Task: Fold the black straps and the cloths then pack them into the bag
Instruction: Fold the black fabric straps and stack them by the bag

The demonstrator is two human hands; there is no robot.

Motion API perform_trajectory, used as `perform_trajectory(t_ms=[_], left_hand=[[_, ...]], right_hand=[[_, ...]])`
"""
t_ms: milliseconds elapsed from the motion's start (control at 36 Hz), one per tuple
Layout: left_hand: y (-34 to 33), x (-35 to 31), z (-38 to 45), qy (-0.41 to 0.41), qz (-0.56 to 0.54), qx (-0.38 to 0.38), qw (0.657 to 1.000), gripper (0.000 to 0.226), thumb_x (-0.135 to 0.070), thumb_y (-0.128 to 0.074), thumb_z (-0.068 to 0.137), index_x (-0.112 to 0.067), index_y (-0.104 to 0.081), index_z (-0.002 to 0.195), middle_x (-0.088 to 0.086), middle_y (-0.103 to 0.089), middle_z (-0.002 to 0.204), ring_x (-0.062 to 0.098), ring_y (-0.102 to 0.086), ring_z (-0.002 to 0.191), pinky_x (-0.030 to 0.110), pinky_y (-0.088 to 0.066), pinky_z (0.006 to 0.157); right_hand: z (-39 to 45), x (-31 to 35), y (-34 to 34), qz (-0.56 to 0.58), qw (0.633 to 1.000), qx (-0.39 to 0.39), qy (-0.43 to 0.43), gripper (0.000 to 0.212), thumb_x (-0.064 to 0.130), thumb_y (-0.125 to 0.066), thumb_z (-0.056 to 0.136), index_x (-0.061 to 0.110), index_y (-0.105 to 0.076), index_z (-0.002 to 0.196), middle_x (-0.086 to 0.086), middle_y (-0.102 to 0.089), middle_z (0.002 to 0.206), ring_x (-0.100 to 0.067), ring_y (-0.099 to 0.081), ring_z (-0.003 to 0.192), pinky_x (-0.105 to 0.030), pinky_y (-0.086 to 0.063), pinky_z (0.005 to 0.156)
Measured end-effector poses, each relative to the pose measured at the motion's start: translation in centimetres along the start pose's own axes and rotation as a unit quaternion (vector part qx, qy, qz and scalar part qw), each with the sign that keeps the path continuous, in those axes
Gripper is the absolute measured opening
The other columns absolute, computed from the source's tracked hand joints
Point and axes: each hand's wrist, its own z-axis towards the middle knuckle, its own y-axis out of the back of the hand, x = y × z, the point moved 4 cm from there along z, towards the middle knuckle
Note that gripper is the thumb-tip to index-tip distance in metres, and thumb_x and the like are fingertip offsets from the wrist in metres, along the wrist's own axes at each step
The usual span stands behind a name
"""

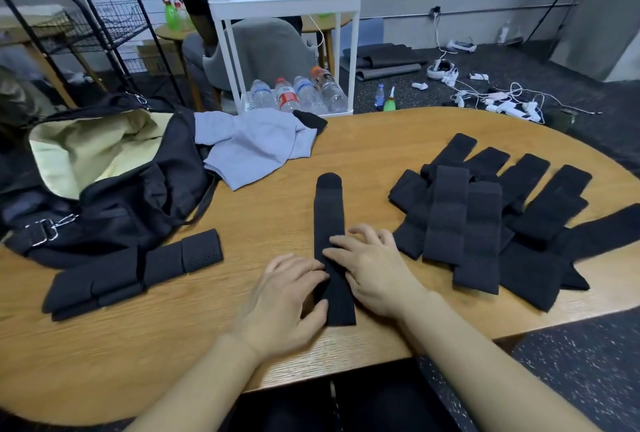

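A long black strap (329,209) lies lengthwise on the wooden table (374,147) in front of me. My left hand (284,296) grips its near part, fingers on top and thumb at its left edge. Fingers of my right hand (370,265) lie spread and pressed flat across the strap from the right. Folded black straps (138,268) lie in a row at the left. A pile of several unfolded straps (485,223) is fanned out at the right. A grey-blue cloth (256,147) lies crumpled beside the open black bag (138,203) with its pale lining.
A white trolley (284,5) holding water bottles (298,95) stands past the table's far edge, with a grey chair and a seated person behind it. Black wire racks stand at the back left. Cables and devices lie on the floor at the right.
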Motion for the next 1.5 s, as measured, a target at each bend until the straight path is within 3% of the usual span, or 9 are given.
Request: perform_trajectory(t_ms=[306, 528, 667, 806, 944, 1056, 1139, 1278, 1500], left_hand=[[-0.6, 0.2, -0.1, 0.005, -0.026, -0.023, 0.999, 0.039, -0.041, -0.054, 0.086, -0.021, -0.070, 0.116, -0.009, -0.064, 0.120, 0.008, -0.054, 0.117, 0.038, -0.031, 0.114], [-0.3, 0.0, -0.1, 0.001, -0.014, -0.014, 1.000, 0.039, -0.042, -0.053, 0.088, -0.021, -0.069, 0.118, -0.009, -0.063, 0.122, 0.008, -0.053, 0.118, 0.033, -0.024, 0.115], [0.6, -0.4, -0.5, -0.006, -0.015, -0.034, 0.999, 0.044, -0.049, -0.048, 0.093, -0.021, -0.065, 0.123, -0.009, -0.060, 0.126, 0.008, -0.051, 0.121, 0.035, -0.023, 0.115], [0.8, -0.6, -1.3, -0.043, -0.019, -0.008, 0.999, 0.058, -0.057, -0.062, 0.081, -0.021, -0.062, 0.127, -0.009, -0.059, 0.130, 0.007, -0.048, 0.126, 0.030, -0.018, 0.117], [0.5, -0.5, -0.9, -0.021, -0.018, 0.029, 0.999, 0.067, -0.049, -0.061, 0.077, -0.023, -0.052, 0.138, -0.012, -0.054, 0.139, 0.001, -0.040, 0.133, 0.024, -0.013, 0.118], [0.3, -0.2, -0.1, 0.029, -0.041, 0.006, 0.999, 0.055, -0.047, -0.047, 0.089, -0.029, -0.045, 0.142, -0.018, -0.055, 0.134, 0.000, -0.043, 0.126, 0.019, -0.017, 0.112], [-0.1, 0.2, 0.3, 0.079, -0.076, -0.018, 0.994, 0.051, -0.047, -0.048, 0.095, -0.033, -0.041, 0.144, -0.019, -0.059, 0.126, 0.002, -0.049, 0.119, 0.023, -0.031, 0.106], [-0.4, 0.7, 1.0, 0.166, -0.124, -0.053, 0.977, 0.058, -0.036, -0.058, 0.096, -0.036, -0.033, 0.148, -0.023, -0.052, 0.113, 0.005, -0.052, 0.108, 0.025, -0.042, 0.096], [-0.3, 0.7, 1.9, 0.214, -0.136, -0.076, 0.964, 0.054, -0.029, -0.064, 0.094, -0.031, -0.044, 0.144, -0.020, -0.055, 0.110, -0.005, -0.052, 0.095, 0.012, -0.035, 0.083]], right_hand=[[5.6, -2.6, -0.3, -0.049, 0.994, 0.045, -0.083, 0.053, 0.017, -0.034, 0.099, 0.036, -0.031, 0.149, 0.012, -0.027, 0.155, -0.026, -0.021, 0.137, -0.043, -0.021, 0.103], [6.3, -3.1, -1.0, -0.016, 0.993, 0.034, -0.112, 0.054, 0.015, -0.034, 0.099, 0.036, -0.031, 0.148, 0.012, -0.024, 0.157, -0.026, -0.020, 0.138, -0.043, -0.020, 0.104], [5.0, -3.3, -0.2, 0.115, 0.985, -0.027, -0.128, 0.058, 0.004, -0.032, 0.096, 0.030, -0.040, 0.146, 0.006, -0.032, 0.156, -0.021, -0.015, 0.142, -0.036, -0.012, 0.107], [0.4, -2.8, 1.1, 0.196, 0.969, -0.086, -0.121, 0.061, 0.002, -0.037, 0.090, 0.038, -0.052, 0.137, 0.002, -0.044, 0.137, -0.021, -0.032, 0.128, -0.026, -0.020, 0.098], [-3.7, -0.7, 0.2, 0.219, 0.969, -0.050, -0.100, 0.067, -0.001, -0.041, 0.083, 0.037, -0.053, 0.136, 0.013, -0.039, 0.124, -0.010, -0.032, 0.120, -0.022, -0.024, 0.102], [-4.6, -0.4, -0.6, 0.234, 0.966, -0.073, -0.083, 0.059, 0.025, -0.038, 0.078, 0.029, -0.057, 0.133, 0.039, -0.032, 0.111, 0.020, -0.022, 0.115, -0.017, -0.022, 0.105], [-4.1, -0.3, -0.7, 0.221, 0.965, -0.109, -0.095, 0.049, 0.027, -0.052, 0.080, 0.028, -0.061, 0.128, 0.038, -0.042, 0.105, 0.009, -0.030, 0.113, -0.023, -0.025, 0.101], [-2.6, -0.2, -1.5, 0.208, 0.942, -0.188, -0.186, 0.026, 0.036, -0.067, 0.087, 0.027, -0.070, 0.112, 0.015, -0.067, 0.099, -0.010, -0.043, 0.102, -0.034, -0.032, 0.091], [-1.4, 0.5, -2.1, 0.170, 0.915, -0.246, -0.273, 0.025, 0.033, -0.063, 0.092, 0.023, -0.072, 0.113, 0.009, -0.071, 0.099, -0.016, -0.048, 0.105, -0.029, -0.023, 0.080]])
